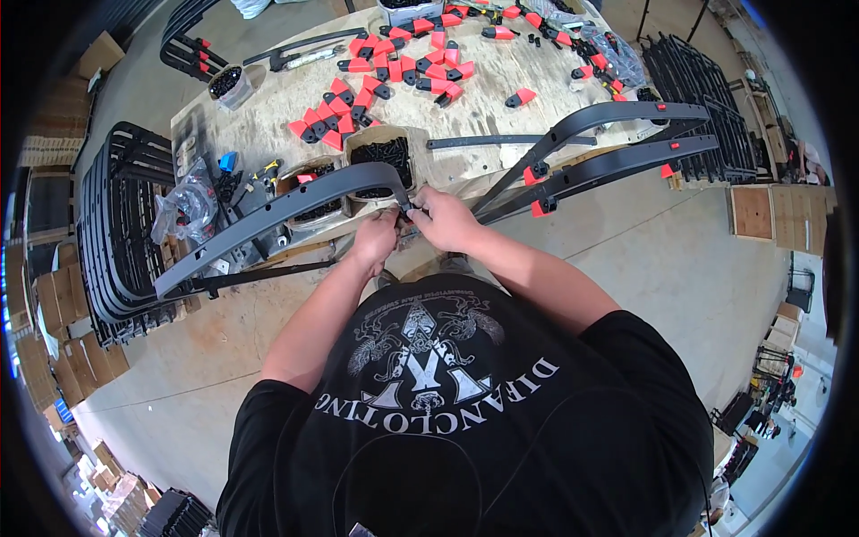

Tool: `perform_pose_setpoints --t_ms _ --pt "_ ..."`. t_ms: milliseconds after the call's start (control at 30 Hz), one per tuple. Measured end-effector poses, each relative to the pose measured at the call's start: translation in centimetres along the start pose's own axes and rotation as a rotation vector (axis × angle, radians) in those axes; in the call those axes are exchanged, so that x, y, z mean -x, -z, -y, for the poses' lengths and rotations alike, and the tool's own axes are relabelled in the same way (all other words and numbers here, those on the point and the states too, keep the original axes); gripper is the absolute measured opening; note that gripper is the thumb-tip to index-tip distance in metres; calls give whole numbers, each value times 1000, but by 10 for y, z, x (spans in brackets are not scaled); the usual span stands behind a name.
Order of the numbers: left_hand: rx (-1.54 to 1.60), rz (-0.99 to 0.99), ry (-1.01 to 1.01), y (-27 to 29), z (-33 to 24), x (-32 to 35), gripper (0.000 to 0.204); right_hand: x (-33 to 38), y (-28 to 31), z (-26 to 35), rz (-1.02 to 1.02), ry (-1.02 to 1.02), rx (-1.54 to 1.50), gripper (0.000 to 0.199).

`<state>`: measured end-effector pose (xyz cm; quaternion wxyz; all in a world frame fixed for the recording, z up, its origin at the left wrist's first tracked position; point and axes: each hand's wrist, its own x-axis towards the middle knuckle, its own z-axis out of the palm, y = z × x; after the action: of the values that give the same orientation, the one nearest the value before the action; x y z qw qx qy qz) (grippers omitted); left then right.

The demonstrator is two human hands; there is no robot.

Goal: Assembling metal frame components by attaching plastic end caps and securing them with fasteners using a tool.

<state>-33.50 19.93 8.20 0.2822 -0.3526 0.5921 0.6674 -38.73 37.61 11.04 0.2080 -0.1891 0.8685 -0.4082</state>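
Note:
A black curved metal frame extends from the table's left side to its front edge, where its bent end comes down between my hands. My left hand is closed at this end, with its fingertips against the bar. My right hand is closed around the same end from the other side, its thumb and fingers pinched together. Any small part between the fingertips is too hidden to make out. Just beyond the hands stands an open box of small black parts. A second box sits beside it, partly behind the frame.
Many red-and-black plastic end pieces lie across the wooden table. Another black frame with red pieces juts over the right front edge. Stacked black frames stand at left, more at right. A plastic bag lies at left.

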Motion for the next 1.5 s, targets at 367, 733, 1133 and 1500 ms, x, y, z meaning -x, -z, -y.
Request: perform_pose_setpoints --t_ms 367,733,1133,1500 --pt "109 148 -100 9 2 -7 23 -2 -4 -1 -34 35 20 25" --pt "-570 -10 -755 36 0 -10 27 5 -7 -9 -94 82 10 26" --pt "-1299 -332 -290 160 -70 -93 48 127 -21 -39 -220 -512 -228 28" --pt "-942 -266 -1472 93 -24 100 35 125 -28 19 118 -512 -1100 35"
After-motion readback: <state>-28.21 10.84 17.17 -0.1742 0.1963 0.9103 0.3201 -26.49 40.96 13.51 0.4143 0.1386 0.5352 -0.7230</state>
